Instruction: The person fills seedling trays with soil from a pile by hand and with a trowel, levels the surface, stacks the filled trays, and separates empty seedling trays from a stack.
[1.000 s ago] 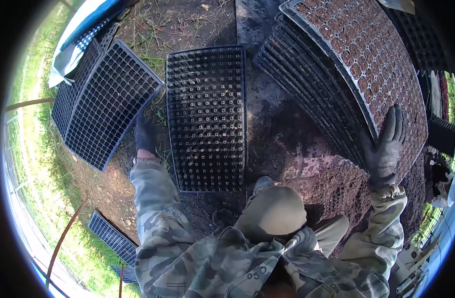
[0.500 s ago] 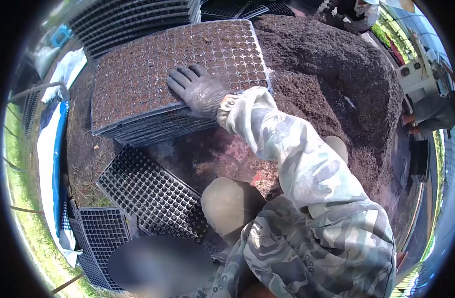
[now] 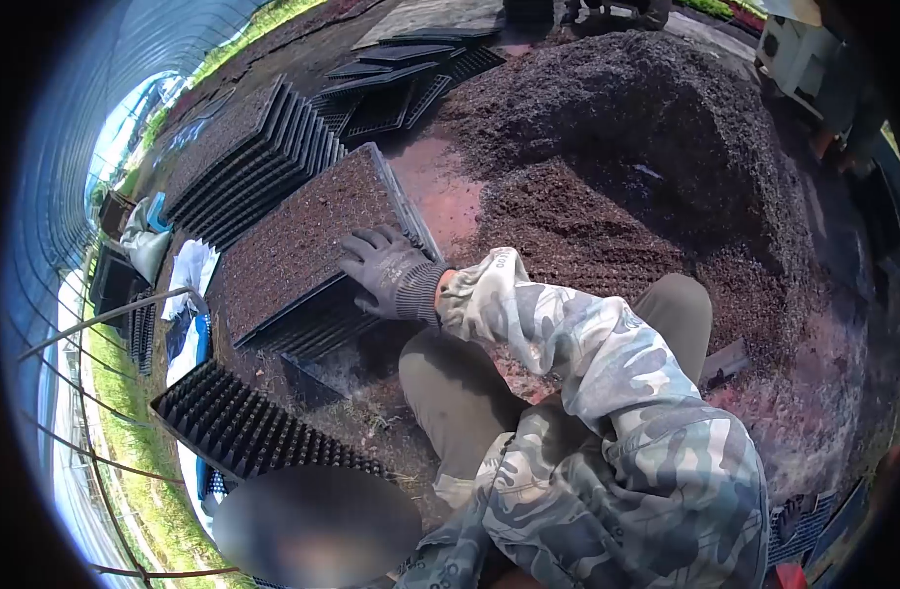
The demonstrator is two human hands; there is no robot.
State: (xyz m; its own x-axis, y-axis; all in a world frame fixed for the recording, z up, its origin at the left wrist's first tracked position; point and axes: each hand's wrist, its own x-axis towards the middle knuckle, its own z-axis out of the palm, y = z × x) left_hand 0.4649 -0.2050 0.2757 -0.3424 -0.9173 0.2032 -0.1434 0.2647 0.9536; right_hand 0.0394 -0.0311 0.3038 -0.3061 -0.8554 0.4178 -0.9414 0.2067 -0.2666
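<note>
My right hand point(image 3: 391, 273), in a grey knitted glove, rests on the near right edge of a soil-filled cell tray point(image 3: 307, 231). Its fingers lie apart on the soil, and the thumb hangs over the tray's side. That tray tops a stack of black trays, and loose dark soil hides its cell grid. Right of the stack, a large heap of dark potting soil point(image 3: 617, 128) reaches close to my knees. My left hand is out of sight; a blurred oval covers the lower left.
Another tray stack point(image 3: 253, 157) stands behind. Loose black trays point(image 3: 401, 83) lie farther back. A black cell tray point(image 3: 263, 422) lies upside down at lower left. White sacks point(image 3: 190, 280) and a bent metal pipe point(image 3: 106, 324) border the left. A person's arm point(image 3: 828, 142) shows at right.
The view has swung, so the tray stack appears lower and more tilted. The top tray showed its cell grid before; soil now covers it. My right hand has moved to the tray's edge.
</note>
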